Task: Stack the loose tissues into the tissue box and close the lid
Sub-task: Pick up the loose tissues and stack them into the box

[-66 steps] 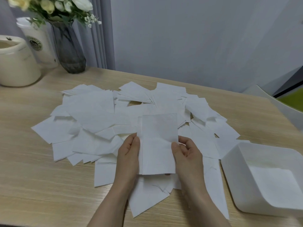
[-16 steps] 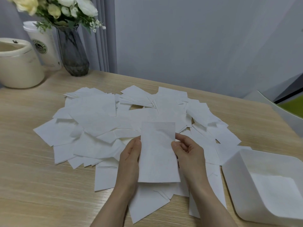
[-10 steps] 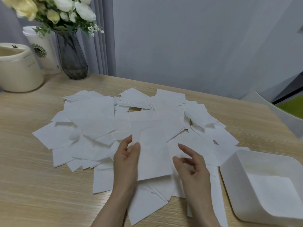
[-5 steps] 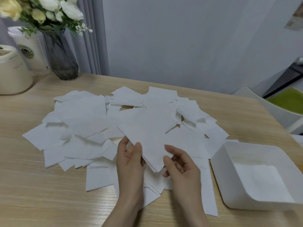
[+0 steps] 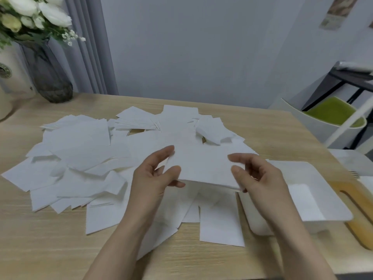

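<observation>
The small stack of tissues (image 5: 201,166) is held level above the table (image 5: 50,249), its long axis running left to right between the two hands, with its near edge showing several layers pressed together. The left hand (image 5: 155,178) pinches the stack's left end, thumb on top and fingers curled beneath; the right hand (image 5: 256,176) closes on the right end, thumb over the top and fingertips under the near corner. The open white tissue box (image 5: 314,201) lies to the right of the stack and slightly nearer the person, just beside the right hand, so the right hand is the nearer one and the coming move is, by my reading, a short carry rightward and down. The box looks to run away from the person, crosswise to the stack, so a turn may be needed before lowering. A sheet or low stack seems to lie already on the box floor. What looks like a wooden lid (image 5: 361,215) with a slot rests beyond the box at the right edge. To the left and behind, many loose tissues (image 5: 80,158) are spread over the table, so much of the task remains.
</observation>
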A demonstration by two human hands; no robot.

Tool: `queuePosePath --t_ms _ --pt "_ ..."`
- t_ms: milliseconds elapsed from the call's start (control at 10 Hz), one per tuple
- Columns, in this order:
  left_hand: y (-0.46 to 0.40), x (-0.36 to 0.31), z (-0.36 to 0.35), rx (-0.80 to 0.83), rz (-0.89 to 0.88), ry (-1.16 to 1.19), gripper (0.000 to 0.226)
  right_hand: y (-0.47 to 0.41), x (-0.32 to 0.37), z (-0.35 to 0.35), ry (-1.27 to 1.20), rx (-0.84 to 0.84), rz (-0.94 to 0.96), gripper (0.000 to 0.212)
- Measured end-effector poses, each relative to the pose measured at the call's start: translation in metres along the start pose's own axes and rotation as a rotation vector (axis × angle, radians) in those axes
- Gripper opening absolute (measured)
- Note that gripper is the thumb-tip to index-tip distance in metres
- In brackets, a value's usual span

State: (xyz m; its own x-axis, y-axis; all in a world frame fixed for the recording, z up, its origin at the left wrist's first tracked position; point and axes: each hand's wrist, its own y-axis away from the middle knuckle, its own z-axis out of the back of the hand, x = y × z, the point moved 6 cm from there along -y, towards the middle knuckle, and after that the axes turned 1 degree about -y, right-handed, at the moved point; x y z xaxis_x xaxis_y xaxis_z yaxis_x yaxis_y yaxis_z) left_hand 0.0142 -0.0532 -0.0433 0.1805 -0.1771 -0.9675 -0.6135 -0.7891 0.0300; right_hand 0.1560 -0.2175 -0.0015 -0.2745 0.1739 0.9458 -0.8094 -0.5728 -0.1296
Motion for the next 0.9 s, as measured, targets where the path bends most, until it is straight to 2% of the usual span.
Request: queuePosePath --t_ms 200,400,500,600,700,800,900 --pt "0.008 0.001 -0.051 0.14 0.038 0.026 0.041 0.003 0.0 0.049 0.071 -0.143 0.053 0.024" --pt "0.01 0.013 -0.094 0.233 0.038 -0.122 0.029 0.002 -0.017 0.1 0.16 -0.224 0.04 0.015" --pt "0.01 0.019 -0.111 0.285 -0.05 -0.312 0.022 0.004 -0.026 0.121 0.186 -0.242 0.004 0.022" --pt "0.014 0.02 -0.129 0.329 -0.145 -0.471 0.021 0.004 -0.028 0.14 0.294 -0.292 -0.008 0.011" --pt "0.015 0.017 -0.145 0.344 -0.275 -0.581 0.018 0.007 -0.026 0.154 0.358 -0.348 -0.013 0.017" --pt "0.017 0.022 -0.155 0.394 -0.357 -0.668 0.019 0.009 -0.027 0.161 0.386 -0.376 -0.035 0.013" --pt "0.021 0.023 -0.161 0.413 -0.469 -0.694 0.01 0.01 -0.031 0.164 0.465 -0.384 -0.049 0.024"
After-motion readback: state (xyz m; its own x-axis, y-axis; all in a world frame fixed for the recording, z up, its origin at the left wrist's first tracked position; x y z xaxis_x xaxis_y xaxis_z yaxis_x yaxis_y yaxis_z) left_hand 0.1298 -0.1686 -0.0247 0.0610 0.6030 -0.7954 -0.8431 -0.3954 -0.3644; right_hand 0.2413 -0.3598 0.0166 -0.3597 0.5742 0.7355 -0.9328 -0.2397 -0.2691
